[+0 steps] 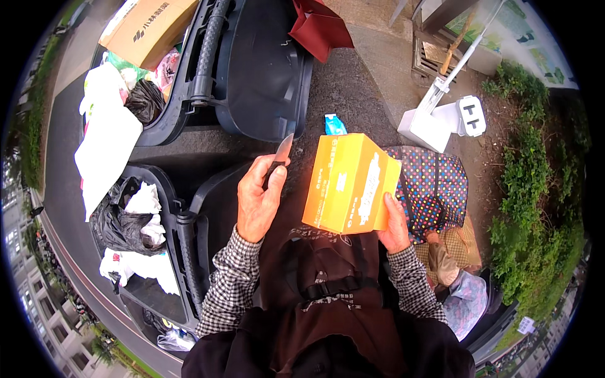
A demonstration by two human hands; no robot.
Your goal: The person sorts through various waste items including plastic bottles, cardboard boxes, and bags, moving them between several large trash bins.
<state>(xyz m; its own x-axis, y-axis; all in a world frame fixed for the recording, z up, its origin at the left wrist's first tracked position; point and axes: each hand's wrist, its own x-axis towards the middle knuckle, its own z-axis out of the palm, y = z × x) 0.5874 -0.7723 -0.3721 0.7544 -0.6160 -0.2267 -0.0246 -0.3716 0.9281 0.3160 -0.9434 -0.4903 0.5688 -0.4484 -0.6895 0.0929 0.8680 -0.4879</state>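
My left hand (259,198) grips a knife (281,155) by its dark handle, the bare blade pointing up and away from me. A yellow-orange cardboard box (336,182) rests in my right hand (396,226), which holds it by its lower right corner. The box bears printing, and a torn white patch runs along its right face. Knife and box are apart. Just beyond the box, a blue and white packet (334,124) lies on the ground, partly hidden by it.
Two black wheeled bins (177,113) (191,264) full of rubbish bags stand at left, a large carton (147,30) atop the farther one. A red bag (320,29) hangs by its lid. At right are a dotted bag (432,189), a long-handled dustpan (427,127), another person's hand (432,237) and shrubs (520,227).
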